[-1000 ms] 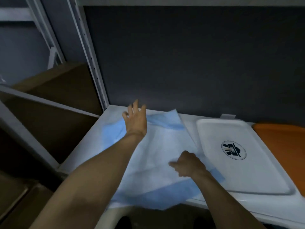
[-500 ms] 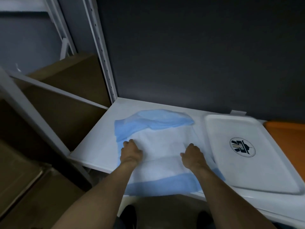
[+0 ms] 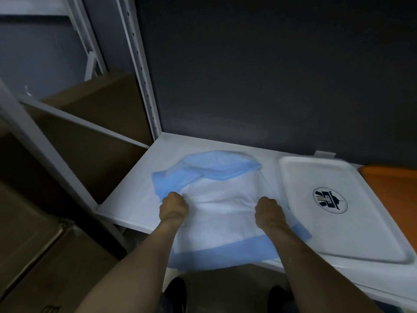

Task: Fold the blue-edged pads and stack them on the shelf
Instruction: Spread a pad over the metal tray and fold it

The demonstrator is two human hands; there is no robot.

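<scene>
Well out to the left of your left hand, brown cardboard boxes (image 3: pixel 90 123) fill the neighbouring bay, behind grey rails. A perforated grey upright (image 3: pixel 140 71) rises beyond that hand, at the back left corner of the white shelf (image 3: pixel 135 188).

Your left hand (image 3: pixel 173 207) is curled into a fist on the shelf, its fingers bunching the left side of the blue-edged pad (image 3: pixel 221 213); the fabric puckers right at your knuckles.

The pad lies flat on the shelf and spans the gap between your two hands. Its white middle sits between your fists. Beyond your fingertips its far blue border is rumpled and turned back on itself. Back by your wrists the near blue border runs across, and it overhangs the shelf's front edge.

Your right hand (image 3: pixel 268 213) is curled the same way and grips the pad's right side. A short blue strip pokes out just to the right of that wrist.

Just beside your right hand, a white tray (image 3: pixel 352 240) with a round dark emblem lies on the shelf; the pad's right edge meets it. Farther right is an orange surface (image 3: pixel 394 188), cut off by the frame. A dark back panel (image 3: pixel 270 75) stands behind everything. Below your forearms, dark shoes (image 3: pixel 176 292) show on the floor.
</scene>
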